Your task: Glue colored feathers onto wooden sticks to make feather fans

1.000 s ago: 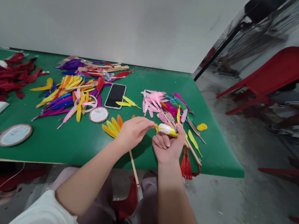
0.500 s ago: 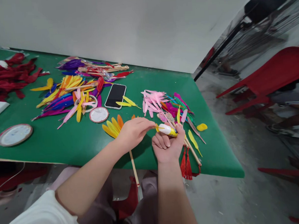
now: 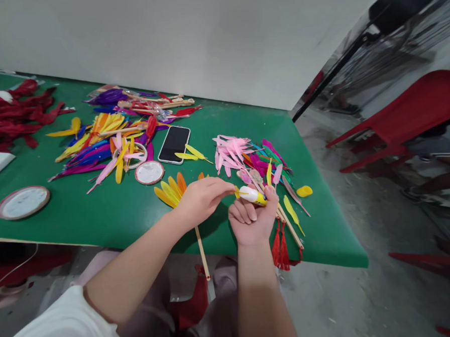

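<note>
My right hand (image 3: 254, 217) is closed round a white and yellow glue stick (image 3: 253, 195), its white end pointing left. My left hand (image 3: 206, 199) pinches a small yellow feather (image 3: 237, 192), whose quill lies against the white end of the stick. Beneath my left hand is a fan of yellow and orange feathers (image 3: 169, 191) on a wooden stick (image 3: 202, 254) that reaches over the table's front edge; my hand hides its middle. Right of my hands lie a loose yellow feather (image 3: 293, 214), a yellow cap (image 3: 304, 191) and wooden sticks with red tassels (image 3: 280, 246).
On the green table (image 3: 110, 214) are pink feathers (image 3: 229, 153), a phone (image 3: 174, 143), round white lids (image 3: 23, 202), heaps of coloured feathers (image 3: 105, 127) and dark red cloth strips (image 3: 29, 116). A white panel (image 3: 166, 46) stands behind. Red chairs (image 3: 414, 108) and a seated person are at right.
Almost nothing differs. Both hands keep the same hold and place; the whole view has shifted very slightly.
</note>
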Action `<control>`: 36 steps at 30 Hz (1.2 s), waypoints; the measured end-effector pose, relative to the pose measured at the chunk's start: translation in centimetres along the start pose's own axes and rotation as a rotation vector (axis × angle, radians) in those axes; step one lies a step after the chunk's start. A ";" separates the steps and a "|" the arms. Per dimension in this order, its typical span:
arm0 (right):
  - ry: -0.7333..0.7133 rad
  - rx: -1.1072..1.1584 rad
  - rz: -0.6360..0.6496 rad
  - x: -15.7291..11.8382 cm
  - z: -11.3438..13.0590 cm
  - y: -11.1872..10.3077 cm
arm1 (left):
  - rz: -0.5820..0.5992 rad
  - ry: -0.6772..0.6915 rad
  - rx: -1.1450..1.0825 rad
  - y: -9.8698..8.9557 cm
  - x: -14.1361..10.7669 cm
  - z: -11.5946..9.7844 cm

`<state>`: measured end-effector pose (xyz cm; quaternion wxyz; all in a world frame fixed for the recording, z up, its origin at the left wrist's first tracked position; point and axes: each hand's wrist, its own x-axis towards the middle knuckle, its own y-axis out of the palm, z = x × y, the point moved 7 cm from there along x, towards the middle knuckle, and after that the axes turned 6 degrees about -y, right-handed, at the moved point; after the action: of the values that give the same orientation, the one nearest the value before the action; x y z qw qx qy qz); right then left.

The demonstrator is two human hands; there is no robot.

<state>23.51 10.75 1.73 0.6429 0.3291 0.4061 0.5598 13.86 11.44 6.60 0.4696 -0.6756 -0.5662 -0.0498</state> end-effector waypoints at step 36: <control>0.038 0.049 0.031 0.0 -0.3 0.0 | 0.015 -0.091 -0.048 0.2 0.0 0.4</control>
<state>23.25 10.76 1.61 0.6182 0.3405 0.4266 0.5656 13.81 11.72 6.22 0.4272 -0.6926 -0.5804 -0.0291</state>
